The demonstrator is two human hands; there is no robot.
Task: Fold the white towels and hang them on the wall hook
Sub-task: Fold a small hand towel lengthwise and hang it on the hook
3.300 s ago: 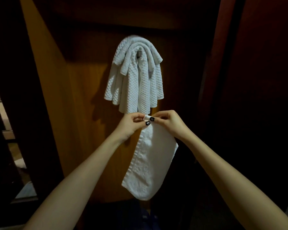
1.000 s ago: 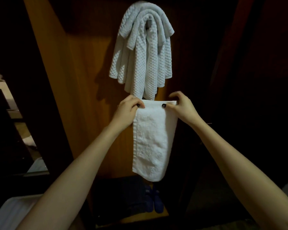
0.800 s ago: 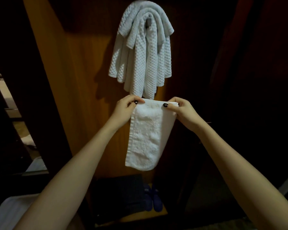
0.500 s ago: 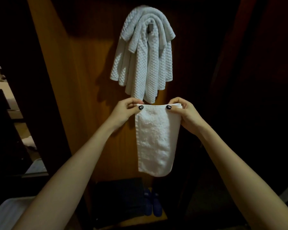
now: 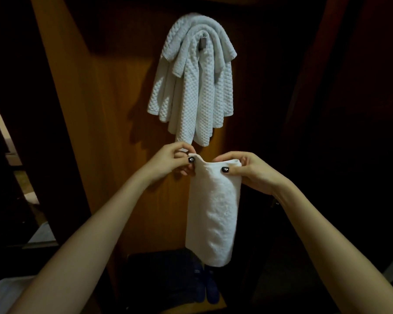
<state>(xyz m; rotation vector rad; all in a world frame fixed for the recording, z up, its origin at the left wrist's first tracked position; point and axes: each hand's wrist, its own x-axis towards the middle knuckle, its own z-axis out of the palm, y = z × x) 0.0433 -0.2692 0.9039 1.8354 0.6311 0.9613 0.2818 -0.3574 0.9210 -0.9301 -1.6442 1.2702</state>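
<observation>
A dim home or hotel room: a wooden wall panel [image 5: 123, 132], a metal hook [image 5: 203, 43] draped with white towels [image 5: 195, 91], dark slippers [image 5: 210, 288] below.

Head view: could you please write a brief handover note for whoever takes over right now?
Left grip pinches the top left corner of the plain white towel; right grip holds its top right edge. It hangs folded lengthwise, below the wall hook.
Done: waffle towels are draped on the hook.
Left: finish folding this towel and hang it.
</observation>
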